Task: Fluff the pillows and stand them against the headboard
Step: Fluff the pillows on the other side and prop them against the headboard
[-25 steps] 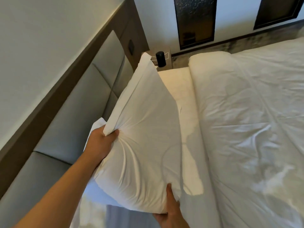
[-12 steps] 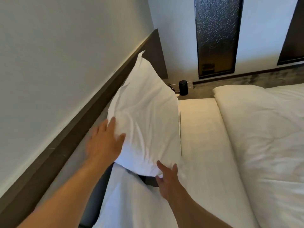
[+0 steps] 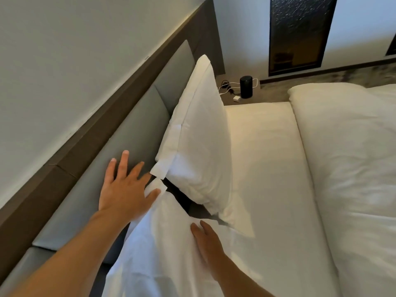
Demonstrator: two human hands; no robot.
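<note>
A white pillow (image 3: 201, 133) stands upright on the mattress, leaning against the grey padded headboard (image 3: 137, 129). A second white pillow (image 3: 162, 249) lies nearer to me, below it, also along the headboard. My left hand (image 3: 126, 189) is spread open with its fingers apart, hovering at the top corner of the near pillow and in front of the headboard. My right hand (image 3: 205, 243) rests flat on the near pillow's face, fingers slightly apart, gripping nothing.
A white duvet (image 3: 347, 168) covers the right side of the bed, leaving a strip of bare sheet (image 3: 263, 159). A bedside shelf beyond the far pillow carries a black cylinder (image 3: 246, 86) and white cables. A brown wood rail (image 3: 90, 129) tops the headboard.
Both hands have let go of the far pillow, which now stands against the headboard. My hands have dropped back to the near pillow.
</note>
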